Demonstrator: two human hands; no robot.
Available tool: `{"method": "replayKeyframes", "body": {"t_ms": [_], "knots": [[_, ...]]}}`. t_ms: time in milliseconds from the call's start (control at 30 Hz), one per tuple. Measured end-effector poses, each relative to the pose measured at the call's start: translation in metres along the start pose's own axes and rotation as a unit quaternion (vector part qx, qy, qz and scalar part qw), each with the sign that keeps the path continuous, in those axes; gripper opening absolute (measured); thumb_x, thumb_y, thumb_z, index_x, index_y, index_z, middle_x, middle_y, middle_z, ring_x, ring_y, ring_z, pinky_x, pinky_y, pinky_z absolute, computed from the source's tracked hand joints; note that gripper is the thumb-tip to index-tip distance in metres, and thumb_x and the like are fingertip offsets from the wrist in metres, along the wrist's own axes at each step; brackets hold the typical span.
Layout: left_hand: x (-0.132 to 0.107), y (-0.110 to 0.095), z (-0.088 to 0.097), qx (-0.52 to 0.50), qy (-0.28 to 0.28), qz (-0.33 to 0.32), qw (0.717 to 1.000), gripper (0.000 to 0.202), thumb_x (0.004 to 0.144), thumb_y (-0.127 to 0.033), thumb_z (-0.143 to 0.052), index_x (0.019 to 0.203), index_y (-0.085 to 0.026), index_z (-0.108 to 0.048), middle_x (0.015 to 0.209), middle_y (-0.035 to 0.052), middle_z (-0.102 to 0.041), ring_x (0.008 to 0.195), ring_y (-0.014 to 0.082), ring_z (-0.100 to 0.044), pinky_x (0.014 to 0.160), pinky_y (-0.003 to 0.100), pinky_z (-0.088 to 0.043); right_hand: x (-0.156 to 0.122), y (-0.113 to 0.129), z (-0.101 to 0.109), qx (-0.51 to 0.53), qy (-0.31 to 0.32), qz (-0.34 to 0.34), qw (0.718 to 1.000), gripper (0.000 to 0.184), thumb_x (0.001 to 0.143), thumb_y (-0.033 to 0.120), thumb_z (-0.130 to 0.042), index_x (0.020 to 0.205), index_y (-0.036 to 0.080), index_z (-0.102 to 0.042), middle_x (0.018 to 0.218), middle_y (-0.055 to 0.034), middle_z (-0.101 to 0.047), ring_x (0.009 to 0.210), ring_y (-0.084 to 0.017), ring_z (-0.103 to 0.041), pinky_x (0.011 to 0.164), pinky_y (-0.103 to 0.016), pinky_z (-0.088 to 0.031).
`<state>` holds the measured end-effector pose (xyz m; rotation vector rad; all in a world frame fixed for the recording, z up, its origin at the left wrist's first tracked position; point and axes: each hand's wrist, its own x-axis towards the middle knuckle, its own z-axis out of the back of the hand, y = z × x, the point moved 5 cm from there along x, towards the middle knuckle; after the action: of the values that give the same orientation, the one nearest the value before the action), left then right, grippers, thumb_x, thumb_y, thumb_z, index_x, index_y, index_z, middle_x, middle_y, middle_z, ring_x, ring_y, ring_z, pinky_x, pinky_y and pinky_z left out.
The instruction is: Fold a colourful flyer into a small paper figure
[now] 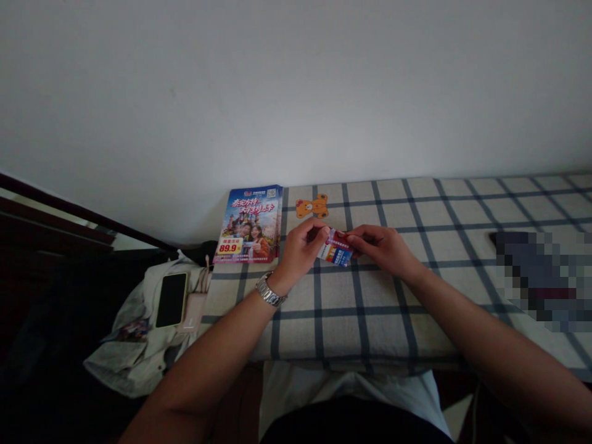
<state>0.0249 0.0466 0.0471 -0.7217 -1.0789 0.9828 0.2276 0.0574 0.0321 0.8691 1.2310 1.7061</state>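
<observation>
Forearms (217,364) angled inward, L hand (300,248) & R hand (383,248) pinching small card (336,249)

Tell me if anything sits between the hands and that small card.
Nothing visible: the left hand and right hand both pinch the card at its ends. The bear cutout and leaflets lie apart, farther back.

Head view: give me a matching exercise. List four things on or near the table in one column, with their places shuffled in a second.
Things
1. card
2. flyers
3. bear
4. phone

Places
A. on the left end of the table
B. on the bundle beside the table
C. pinched between left hand and right hand
D. on the table just beyond the card

Pairs: 1-C, 2-A, 3-D, 4-B
</observation>
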Motion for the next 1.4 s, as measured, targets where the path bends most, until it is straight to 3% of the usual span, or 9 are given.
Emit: {"method": "replayKeyframes", "body": {"t_ms": [300, 633, 833, 1000, 1400], "knots": [[0.0, -0.003, 0.0, 0.027, -0.005, -0.018, 0.999, 0.025, 0.108, -0.042, -0.059, 0.099, -0.02, -0.069, 0.089, 0.0012, -0.072, 0.079, 0.0145, -0.065, 0.071, 0.025, -0.05, 0.001, -0.005, 0.003, 0.014, -0.021, -0.007, 1.0, 0.036, 0.096, 0.055, -0.072, 0.105, 0.021, -0.079, 0.093, -0.0051, -0.081, 0.071, -0.018, -0.075, 0.066, -0.03, -0.061], [0.002, 0.013, 0.0, -0.058, -0.004, 0.057, 0.997, 0.031, 0.099, -0.049, -0.071, 0.105, -0.019, -0.077, 0.103, 0.0066, -0.08, 0.09, 0.0191, -0.073, 0.079, 0.028, -0.058, 0.005, -0.005, 0.009, 0.043, -0.056, -0.024, 0.997, 0.04, 0.09, 0.06, -0.077, 0.099, 0.021, -0.081, 0.088, -0.0052, -0.081, 0.068, -0.018, -0.074, 0.063, -0.03, -0.062], [0.0, 0.01, -0.005, -0.062, 0.041, 0.065, 0.995, 0.035, 0.101, -0.052, -0.067, 0.103, -0.019, -0.079, 0.091, 0.0051, -0.079, 0.079, 0.0182, -0.072, 0.071, 0.027, -0.057, 0.006, -0.004, 0.014, 0.08, -0.088, -0.022, 0.993, 0.043, 0.086, 0.062, -0.08, 0.098, 0.021, -0.081, 0.087, -0.0053, -0.081, 0.07, -0.019, -0.075, 0.066, -0.033, -0.067], [-0.001, 0.007, -0.004, -0.048, 0.037, 0.077, 0.995, 0.038, 0.102, -0.054, -0.064, 0.101, -0.019, -0.078, 0.087, 0.0047, -0.078, 0.074, 0.0176, -0.071, 0.067, 0.026, -0.056, 0.005, -0.005, 0.013, 0.081, -0.089, -0.023, 0.992, 0.046, 0.086, 0.064, -0.08, 0.099, 0.02, -0.081, 0.088, -0.0061, -0.082, 0.07, -0.019, -0.076, 0.066, -0.032, -0.067], [-0.001, 0.004, -0.001, -0.009, 0.034, 0.034, 0.999, 0.038, 0.104, -0.053, -0.061, 0.093, -0.02, -0.075, 0.082, 0.0018, -0.072, 0.072, 0.0151, -0.063, 0.065, 0.025, -0.049, 0.003, -0.004, 0.014, 0.059, -0.087, 0.0, 0.994, 0.043, 0.091, 0.061, -0.076, 0.102, 0.02, -0.081, 0.089, -0.0066, -0.082, 0.07, -0.02, -0.075, 0.066, -0.033, -0.065]]}}
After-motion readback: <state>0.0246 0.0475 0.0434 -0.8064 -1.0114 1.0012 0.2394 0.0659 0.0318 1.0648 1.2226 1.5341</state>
